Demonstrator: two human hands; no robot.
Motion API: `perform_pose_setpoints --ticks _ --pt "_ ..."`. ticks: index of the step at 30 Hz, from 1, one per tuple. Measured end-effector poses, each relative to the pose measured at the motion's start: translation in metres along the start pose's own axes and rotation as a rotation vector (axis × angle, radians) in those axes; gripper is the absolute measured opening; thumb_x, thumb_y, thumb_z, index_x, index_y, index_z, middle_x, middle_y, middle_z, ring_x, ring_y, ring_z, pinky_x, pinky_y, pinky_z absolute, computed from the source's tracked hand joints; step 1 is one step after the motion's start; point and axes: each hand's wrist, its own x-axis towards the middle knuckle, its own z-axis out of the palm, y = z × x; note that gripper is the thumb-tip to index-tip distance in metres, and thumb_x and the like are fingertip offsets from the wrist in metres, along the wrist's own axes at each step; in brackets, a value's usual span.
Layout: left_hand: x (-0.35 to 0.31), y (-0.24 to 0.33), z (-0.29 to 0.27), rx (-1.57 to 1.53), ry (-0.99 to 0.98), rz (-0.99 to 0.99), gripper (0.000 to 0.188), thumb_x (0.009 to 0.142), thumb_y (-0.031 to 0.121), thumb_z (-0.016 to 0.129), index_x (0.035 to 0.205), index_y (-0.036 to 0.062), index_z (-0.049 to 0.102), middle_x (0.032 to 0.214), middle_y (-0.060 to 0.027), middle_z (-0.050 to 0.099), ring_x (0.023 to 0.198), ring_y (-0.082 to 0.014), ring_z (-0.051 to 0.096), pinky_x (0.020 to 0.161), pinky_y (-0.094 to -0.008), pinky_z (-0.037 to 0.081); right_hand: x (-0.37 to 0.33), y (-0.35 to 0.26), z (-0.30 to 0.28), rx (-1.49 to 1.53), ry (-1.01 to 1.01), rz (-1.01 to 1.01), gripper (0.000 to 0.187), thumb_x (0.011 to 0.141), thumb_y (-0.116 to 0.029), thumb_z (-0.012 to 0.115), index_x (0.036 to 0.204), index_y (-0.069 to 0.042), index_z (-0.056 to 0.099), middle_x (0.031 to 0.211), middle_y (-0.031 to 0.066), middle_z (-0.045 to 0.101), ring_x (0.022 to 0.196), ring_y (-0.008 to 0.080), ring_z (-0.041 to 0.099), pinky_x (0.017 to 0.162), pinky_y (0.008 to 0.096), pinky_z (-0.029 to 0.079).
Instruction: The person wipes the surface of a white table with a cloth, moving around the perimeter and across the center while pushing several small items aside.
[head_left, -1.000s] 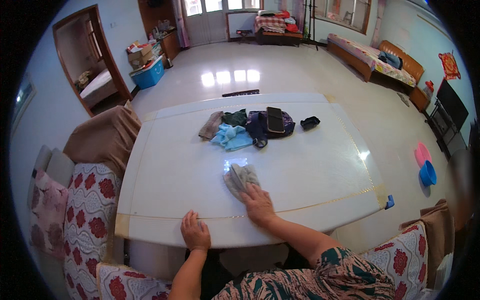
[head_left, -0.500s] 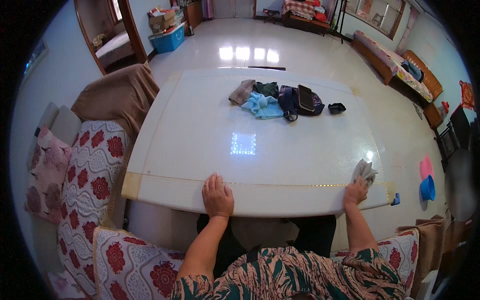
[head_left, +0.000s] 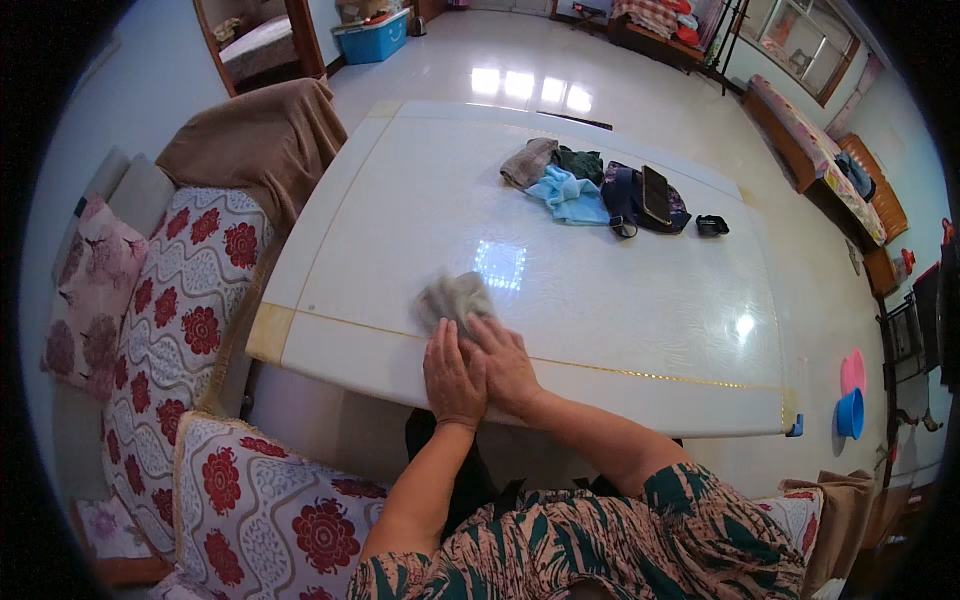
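A crumpled grey cloth [head_left: 458, 298], blurred at its left edge, lies on the white table [head_left: 390, 230] near its front edge. The fingers of my right hand [head_left: 503, 368] are on the lower edge of this cloth, pressing it to the tabletop. Right beside it, my left hand [head_left: 454, 380] lies flat with its fingers stretched forward. The two hands touch, and the left fingertips reach the cloth's near edge. How far the right fingers curl into the cloth is partly hidden.
Toward the table's far side lie a light blue cloth [head_left: 568, 195], a brown cloth [head_left: 528, 162], a dark green cloth [head_left: 580, 163], a dark bag [head_left: 622, 200] with a phone [head_left: 655, 194] on it, and a small black object [head_left: 712, 226]. A flowered sofa [head_left: 190, 320] borders the left.
My right hand has swept the grey cloth leftward from the table's right end to beside my left hand. The left hand stays near the front edge. The view has shifted a little.
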Motion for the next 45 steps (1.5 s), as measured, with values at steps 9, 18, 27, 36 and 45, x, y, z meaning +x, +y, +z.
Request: perform_pose_setpoints --ticks 9,18,27,36,45 --pt "-0.003 -0.001 0.001 -0.024 0.012 0.008 0.047 0.102 0.033 0.037 0.134 -0.0012 0.042 0.133 -0.021 0.047 0.124 -0.0371 0.045 0.107 -0.0484 0.034 -0.13 0.074 -0.092 -0.134 0.055 0.103 0.035 0.08 -0.003 0.057 0.114 -0.009 0.065 0.136 0.0172 0.051 0.124 0.0363 0.048 0.102 0.0455 0.039" --pt "-0.003 0.0 0.006 -0.008 0.038 -0.013 0.039 0.099 0.029 0.047 0.127 0.0016 0.05 0.124 -0.0164 0.055 0.115 -0.0334 0.052 0.099 -0.0438 0.042 -0.287 0.184 -0.169 -0.72 0.251 1.271 0.05 0.087 -0.019 0.055 0.137 -0.02 0.048 0.144 0.0169 0.041 0.129 0.0386 0.042 0.101 0.0506 0.04" --pt "-0.001 -0.01 0.005 -0.35 0.031 -0.214 0.038 0.102 0.03 0.038 0.119 0.004 0.059 0.112 -0.0156 0.063 0.107 -0.032 0.057 0.095 -0.0403 0.044 -0.118 0.053 -0.045 -0.339 0.213 0.598 0.056 0.075 -0.017 0.06 0.13 -0.009 0.052 0.135 0.0249 0.043 0.122 0.0441 0.043 0.1 0.0507 0.039" --pt "-0.015 -0.002 -0.014 -0.456 0.009 -0.365 0.056 0.091 0.04 0.06 0.13 0.0004 0.049 0.13 -0.0181 0.05 0.115 -0.0363 0.052 0.096 -0.0426 0.043 -0.067 0.03 -0.054 0.157 0.159 0.423 0.049 0.089 -0.012 0.06 0.135 -0.005 0.046 0.148 0.0214 0.034 0.133 0.0373 0.038 0.106 0.0432 0.035" --pt "-0.031 0.048 0.011 0.108 -0.319 0.197 0.065 0.075 0.018 0.065 0.138 0.0202 0.047 0.138 -0.0081 0.048 0.12 -0.0355 0.044 0.097 -0.0503 0.04 -0.127 0.087 -0.092 -0.365 -0.061 0.493 0.061 0.092 -0.029 0.05 0.146 -0.006 0.033 0.153 0.017 0.028 0.142 0.0318 0.025 0.112 0.0451 0.021"
